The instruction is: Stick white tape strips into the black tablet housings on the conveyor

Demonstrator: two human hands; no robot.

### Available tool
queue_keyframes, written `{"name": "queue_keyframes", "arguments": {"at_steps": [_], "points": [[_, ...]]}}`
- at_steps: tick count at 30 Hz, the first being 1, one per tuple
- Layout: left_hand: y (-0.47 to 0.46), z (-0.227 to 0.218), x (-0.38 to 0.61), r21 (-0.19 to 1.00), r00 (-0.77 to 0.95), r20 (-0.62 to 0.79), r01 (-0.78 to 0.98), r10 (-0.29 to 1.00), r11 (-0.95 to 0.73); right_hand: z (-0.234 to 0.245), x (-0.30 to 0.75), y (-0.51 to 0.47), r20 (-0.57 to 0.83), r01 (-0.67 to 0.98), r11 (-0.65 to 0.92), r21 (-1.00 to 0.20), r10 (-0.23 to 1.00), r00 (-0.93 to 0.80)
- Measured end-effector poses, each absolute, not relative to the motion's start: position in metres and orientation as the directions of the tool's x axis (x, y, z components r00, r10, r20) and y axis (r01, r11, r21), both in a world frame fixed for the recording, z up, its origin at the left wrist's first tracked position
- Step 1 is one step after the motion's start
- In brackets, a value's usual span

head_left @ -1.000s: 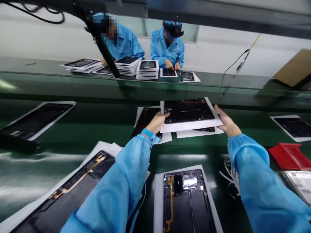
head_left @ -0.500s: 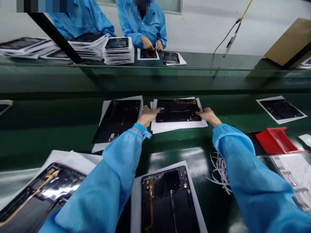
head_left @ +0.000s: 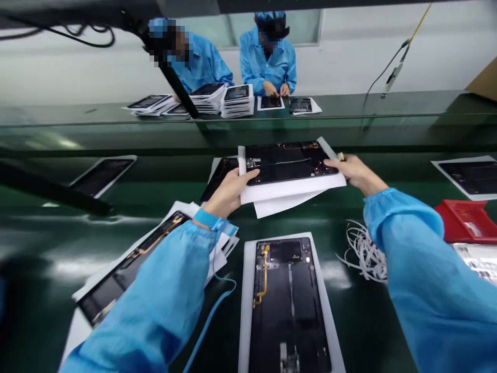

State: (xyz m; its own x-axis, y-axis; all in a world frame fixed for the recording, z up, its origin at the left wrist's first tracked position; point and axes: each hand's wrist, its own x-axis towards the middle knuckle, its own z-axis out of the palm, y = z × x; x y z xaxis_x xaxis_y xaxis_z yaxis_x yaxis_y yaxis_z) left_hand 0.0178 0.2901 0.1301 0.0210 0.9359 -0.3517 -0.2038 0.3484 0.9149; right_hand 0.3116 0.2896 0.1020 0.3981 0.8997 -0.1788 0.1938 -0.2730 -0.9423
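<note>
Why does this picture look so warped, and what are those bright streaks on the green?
In the head view, wide-angle bending swells the right sleeve toward the corner; white glare streaks the glossy green bench; the dark bar at left looks soft and out of focus; the dark panel stays fairly sharp.

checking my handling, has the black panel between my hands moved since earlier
Yes, left and toward you: the black panel on its white sheet now partly covers the dark panel that it sat beside earlier.

Head-worn camera looks forward and down, seemingly near the workbench point(head_left: 368, 326).
</note>
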Motion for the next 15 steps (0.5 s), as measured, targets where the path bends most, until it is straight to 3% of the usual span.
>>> {"name": "queue_keyframes", "arguments": {"at_steps": [6, 9, 11, 15], "points": [[0.163, 0.151, -0.042, 0.908, -0.026, -0.308, -0.307, 0.951, 0.286, 0.153, 0.288, 0.241, -0.111, 0.204, -0.132, -0.97, 0.987, 0.112], [0.087, 0.117, -0.065, 0.895, 0.026, -0.374, -0.252, 0.927, 0.368, 0.144, 0.279, 0.216, -0.163, 0.324, -0.129, -0.937, 0.983, -0.08], [0.036, 0.083, -0.076, 0.854, 0.073, -0.495, -0.142, 0.866, 0.5, 0.129, 0.271, 0.201, -0.214, 0.439, -0.114, -0.891, 0.959, -0.186], [-0.047, 0.025, -0.089, 0.75, 0.12, -0.661, 0.076, 0.74, 0.657, 0.094, 0.247, 0.177, -0.306, 0.584, -0.086, -0.807, 0.907, -0.288]]}}
